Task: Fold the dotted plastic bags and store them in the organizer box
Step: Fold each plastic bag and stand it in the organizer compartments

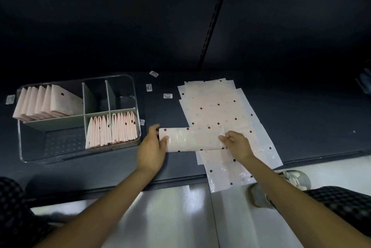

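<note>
pink folded bag (192,139) between both hands, left hand (153,143) and right hand (235,143) pinching its ends

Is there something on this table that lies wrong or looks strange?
Mostly tidy. The stack of flat bags hangs over the table's front edge near the right hand, so it could slide off. In the organizer box, the back-left folded bags lean and stick out over the wall.

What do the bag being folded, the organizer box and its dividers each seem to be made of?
Bag being folded: thin glossy plastic film; it shines and crinkles.
Organizer box: probably clear hard plastic; the table shows through its walls.
Dividers: opaque, matte grey-green, likely plastic.
</note>
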Demonstrator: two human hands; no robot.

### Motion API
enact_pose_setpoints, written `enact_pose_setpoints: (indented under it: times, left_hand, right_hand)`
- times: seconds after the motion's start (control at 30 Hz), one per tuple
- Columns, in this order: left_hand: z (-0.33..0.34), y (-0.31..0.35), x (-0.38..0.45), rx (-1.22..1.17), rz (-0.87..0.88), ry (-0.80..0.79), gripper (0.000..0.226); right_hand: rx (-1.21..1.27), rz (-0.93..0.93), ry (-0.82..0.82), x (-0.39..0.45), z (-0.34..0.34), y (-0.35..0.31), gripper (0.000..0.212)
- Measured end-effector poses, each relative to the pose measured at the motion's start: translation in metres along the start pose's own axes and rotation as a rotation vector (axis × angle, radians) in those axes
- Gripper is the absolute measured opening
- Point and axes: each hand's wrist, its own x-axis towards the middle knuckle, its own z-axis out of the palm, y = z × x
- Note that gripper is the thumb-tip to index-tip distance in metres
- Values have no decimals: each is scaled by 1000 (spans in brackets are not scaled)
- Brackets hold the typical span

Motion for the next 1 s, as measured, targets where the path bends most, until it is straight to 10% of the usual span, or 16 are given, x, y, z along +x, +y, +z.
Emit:
enact_pose_setpoints:
  times: [0.1, 0.23, 0.53, 0.63, 0.8, 1.0]
  left_hand:
    - [10, 11, -18, 196, 235, 175, 58]
    - [29, 12, -25, 455, 540, -164, 68]
    - [44, -10, -12, 894, 466, -359, 84]
    - [47, -8, -14, 920, 432, -351, 85]
    - [44, -7, -14, 886, 427, -390, 83]
    - [43, -9, -13, 901, 437, -382, 84]
  right_hand:
    - [-19, 25, -7, 2, 3, -2, 40]
    - [-97, 27, 0, 5, 4, -6, 44]
    - [-310, 64, 79, -2, 8, -21, 28]
    - [-513, -315, 289, -20, 25, -31, 37]
    - [-700, -699, -203, -28, 63, -40, 62]
    - [-751, -593, -195, -17, 48, -10, 69]
